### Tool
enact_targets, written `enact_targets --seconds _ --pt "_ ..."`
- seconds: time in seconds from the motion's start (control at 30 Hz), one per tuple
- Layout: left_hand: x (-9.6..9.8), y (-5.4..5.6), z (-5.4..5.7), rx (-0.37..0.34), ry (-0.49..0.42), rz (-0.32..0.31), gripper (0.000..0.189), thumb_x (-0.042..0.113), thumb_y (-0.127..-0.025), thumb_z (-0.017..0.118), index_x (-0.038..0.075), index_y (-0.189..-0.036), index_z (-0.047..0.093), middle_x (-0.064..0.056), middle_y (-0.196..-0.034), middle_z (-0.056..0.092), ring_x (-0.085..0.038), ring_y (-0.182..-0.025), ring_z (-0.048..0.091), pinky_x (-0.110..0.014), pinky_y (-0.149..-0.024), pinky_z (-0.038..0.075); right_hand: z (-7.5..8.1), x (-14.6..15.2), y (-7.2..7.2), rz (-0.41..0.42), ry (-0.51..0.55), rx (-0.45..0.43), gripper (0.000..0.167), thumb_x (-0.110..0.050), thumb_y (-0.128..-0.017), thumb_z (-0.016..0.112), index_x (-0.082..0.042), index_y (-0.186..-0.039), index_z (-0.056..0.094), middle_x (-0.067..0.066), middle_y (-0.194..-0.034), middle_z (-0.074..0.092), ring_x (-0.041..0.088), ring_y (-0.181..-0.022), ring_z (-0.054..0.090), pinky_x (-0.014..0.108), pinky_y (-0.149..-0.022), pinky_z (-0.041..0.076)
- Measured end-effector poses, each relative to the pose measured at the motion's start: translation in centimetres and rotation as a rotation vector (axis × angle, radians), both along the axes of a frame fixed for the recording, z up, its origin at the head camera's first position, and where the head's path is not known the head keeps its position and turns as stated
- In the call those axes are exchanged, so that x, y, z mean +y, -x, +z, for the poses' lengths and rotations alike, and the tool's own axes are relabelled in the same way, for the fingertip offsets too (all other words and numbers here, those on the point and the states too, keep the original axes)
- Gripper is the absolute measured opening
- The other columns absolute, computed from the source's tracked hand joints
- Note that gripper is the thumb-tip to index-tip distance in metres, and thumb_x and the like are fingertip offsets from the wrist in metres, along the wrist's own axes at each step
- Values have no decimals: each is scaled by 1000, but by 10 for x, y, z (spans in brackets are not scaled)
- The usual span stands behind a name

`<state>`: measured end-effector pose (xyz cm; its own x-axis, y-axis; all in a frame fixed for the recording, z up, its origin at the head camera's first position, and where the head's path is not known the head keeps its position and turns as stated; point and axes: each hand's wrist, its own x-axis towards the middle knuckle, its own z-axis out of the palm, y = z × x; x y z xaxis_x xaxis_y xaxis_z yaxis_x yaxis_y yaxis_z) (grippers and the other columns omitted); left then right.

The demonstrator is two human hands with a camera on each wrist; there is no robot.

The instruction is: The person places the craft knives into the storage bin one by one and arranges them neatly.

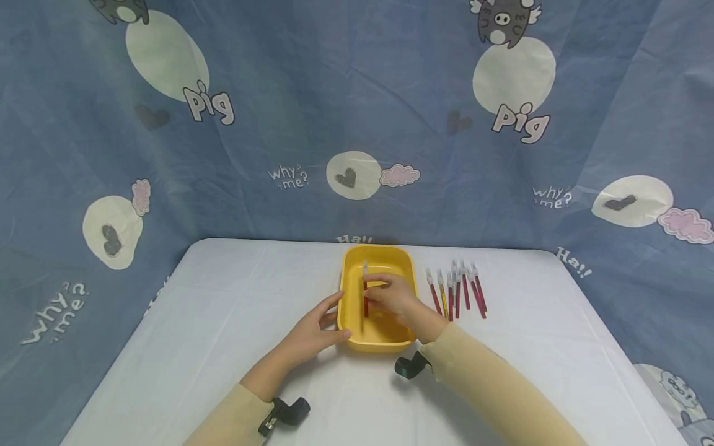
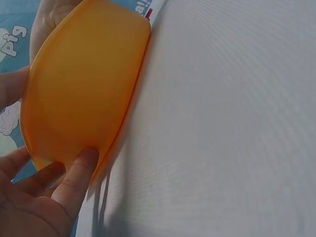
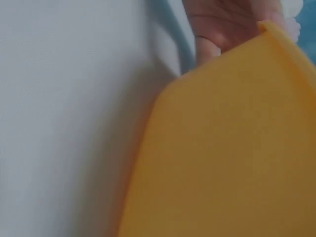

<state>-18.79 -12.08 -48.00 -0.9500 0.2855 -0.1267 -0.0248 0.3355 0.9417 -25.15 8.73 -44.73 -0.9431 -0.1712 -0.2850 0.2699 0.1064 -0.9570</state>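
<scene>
Inside the yellow tray (image 1: pixel 376 348), the right hand (image 1: pixel 390 293) is pinching a slim red stick (image 1: pixel 365 307), probably light, stiff, best held mid-length; the left hand (image 1: pixel 312 331) is bracing the tray with extended fingers.

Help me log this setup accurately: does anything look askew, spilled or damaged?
Nothing looks spilled or damaged. One yellow stick stands out by colour among the red sticks beside the yellow tray, and that group lies at uneven angles, a little untidy.
</scene>
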Motion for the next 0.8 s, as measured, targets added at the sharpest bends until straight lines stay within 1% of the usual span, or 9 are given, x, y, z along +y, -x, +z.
enact_targets --seconds 0.13,0.2,0.37,0.53,0.67,0.8 --pt "0 -1 2 1 -12 -10 88 29 -85 82 28 -158 32 -4 -162 32 -32 -138 47 -50 -105 47 -3 -5 -1 9 -43 -10 36 2 -92 67 -1 -128 66 13 -94 68 15 -69 63 27 -69 60" --pt "0 0 1 12 -25 -21 88 27 -86 81 25 -158 31 -6 -162 31 -33 -138 47 -50 -104 47 -4 -8 -1 15 -51 -23 35 2 -92 66 -1 -128 66 13 -95 67 16 -69 63 27 -70 61" --pt "-1 0 1 23 -36 -42 88 26 -87 80 22 -159 29 -8 -162 30 -35 -138 46 -51 -104 48 -8 -11 1 19 -46 -55 36 4 -92 66 -2 -128 66 14 -99 66 16 -71 63 27 -70 61" --pt "-1 0 0 17 -37 -38 88 26 -86 81 24 -158 31 -6 -162 31 -34 -138 46 -50 -104 48 -13 -11 2 32 -55 -81 36 4 -92 66 -2 -127 67 15 -104 67 16 -72 65 27 -71 61" --pt "-1 0 -1 13 -30 -27 87 28 -86 81 27 -158 32 -4 -162 31 -33 -138 46 -50 -104 48 -15 -12 2 50 -46 -72 35 6 -92 65 0 -126 67 16 -106 68 15 -71 65 26 -69 61" --pt "0 0 -2 13 -28 -26 86 29 -86 80 27 -158 32 -4 -162 30 -33 -138 46 -51 -104 47 -16 -12 2 55 -32 -68 34 7 -92 65 1 -126 67 18 -108 68 15 -71 65 26 -69 61"
